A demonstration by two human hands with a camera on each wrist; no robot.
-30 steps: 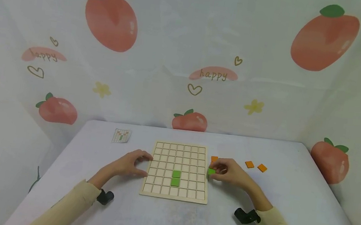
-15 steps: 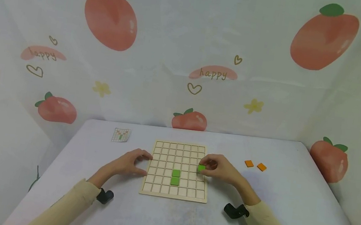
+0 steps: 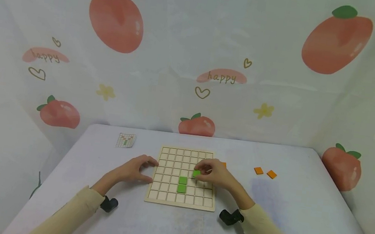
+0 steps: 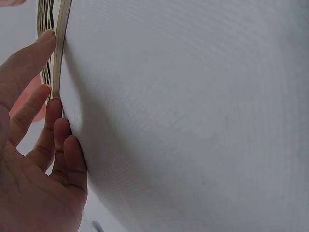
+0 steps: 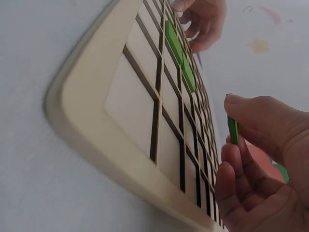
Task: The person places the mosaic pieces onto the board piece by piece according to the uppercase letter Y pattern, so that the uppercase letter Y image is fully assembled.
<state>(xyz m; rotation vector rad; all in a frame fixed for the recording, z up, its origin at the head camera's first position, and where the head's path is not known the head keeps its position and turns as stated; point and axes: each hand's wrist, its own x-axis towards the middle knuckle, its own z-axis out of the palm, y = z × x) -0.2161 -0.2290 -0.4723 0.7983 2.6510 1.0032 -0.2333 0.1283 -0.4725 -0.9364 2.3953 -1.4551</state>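
Observation:
My right hand (image 3: 215,174) pinches a small green square tile (image 3: 196,174) between thumb and fingers, above the right part of a wooden grid board (image 3: 179,204). In the right wrist view the tile (image 5: 233,130) stands edge-on, apart from the board's surface. Two more green tiles, an upper one (image 3: 183,180) and a lower one (image 3: 182,188), lie in neighbouring cells of one column. At the board's left edge rests my left hand (image 3: 134,170), its thumb and fingertips touching the rim and its fingers loosely bent. In the left wrist view that thumb lies against the board's side (image 4: 59,58).
Two orange tiles, one (image 3: 259,170) beside another (image 3: 271,174), lie on the white table right of the board. Part of a third orange tile (image 3: 224,165) shows behind my right hand. A paper card with a coloured grid pattern (image 3: 126,140) lies at the back left.
My right hand has carried the green tile leftward, from beside the board's right edge to over its cells. My left hand stays at the left edge.

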